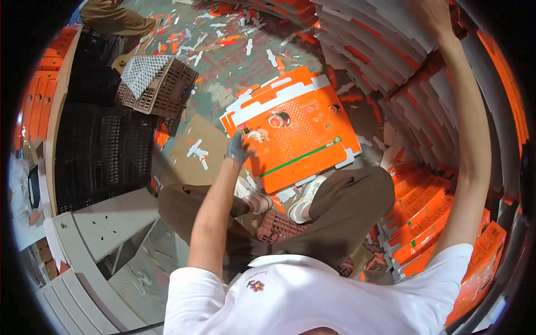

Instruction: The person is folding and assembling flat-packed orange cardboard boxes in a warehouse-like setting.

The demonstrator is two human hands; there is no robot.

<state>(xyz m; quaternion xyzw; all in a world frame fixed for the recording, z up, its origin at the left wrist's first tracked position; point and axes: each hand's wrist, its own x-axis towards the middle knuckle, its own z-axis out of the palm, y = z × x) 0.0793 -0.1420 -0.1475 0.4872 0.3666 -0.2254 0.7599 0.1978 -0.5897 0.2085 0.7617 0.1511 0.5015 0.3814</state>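
Observation:
A stack of flat orange printed cardboard box blanks (312,123) with white tabs and a green stripe lies in front of my shoes. My left hand (238,149), in a grey glove that leaves some fingers bare, rests at the left edge of this stack with its fingers stretched out. My right arm is raised far out to the right. At its end, my right hand (431,18) is beside tall piles of cardboard blanks (368,47), seen edge-on. The fingers of that hand are blurred and cut off by the picture's rim, so what they touch is hidden.
Black plastic crates (114,151) stand at the left, with a brown crate (159,86) beyond them. More orange blanks (419,218) are piled by my right knee. Cardboard scraps (249,46) litter the floor. Another person's leg (114,19) shows at the far left.

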